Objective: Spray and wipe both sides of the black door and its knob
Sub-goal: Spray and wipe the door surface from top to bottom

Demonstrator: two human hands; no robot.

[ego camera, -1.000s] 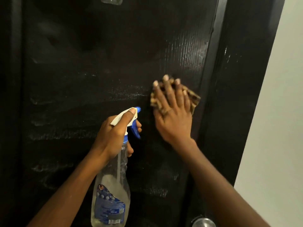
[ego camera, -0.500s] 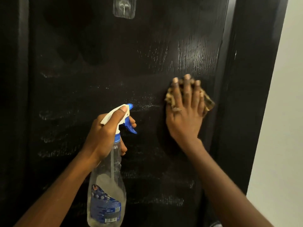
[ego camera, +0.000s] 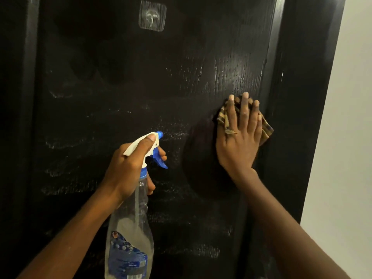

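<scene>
Two hands, two jobs: the left hand (ego camera: 128, 168) is wrapped round the neck of the spray bottle (ego camera: 130, 228), with one finger lying along the top of the white head and others curled by the blue trigger. The nozzle points at the black door (ego camera: 100, 97), so I'd guess it's being kept ready for another squirt. The right hand (ego camera: 239, 141) lies flat with its fingers straight, pressing a brownish checked cloth (ego camera: 266, 130) onto the door near its right edge. A flat palm makes sense since it spreads the pressure. The door fills nearly the whole view and has wet streaks all over, so this side looks only partly wiped. Up top there's a clear stick-on hook (ego camera: 152, 16) the cloth will have to work around. To the right are the black frame (ego camera: 302, 97) and a pale wall (ego camera: 346, 117). The knob isn't in view.
</scene>
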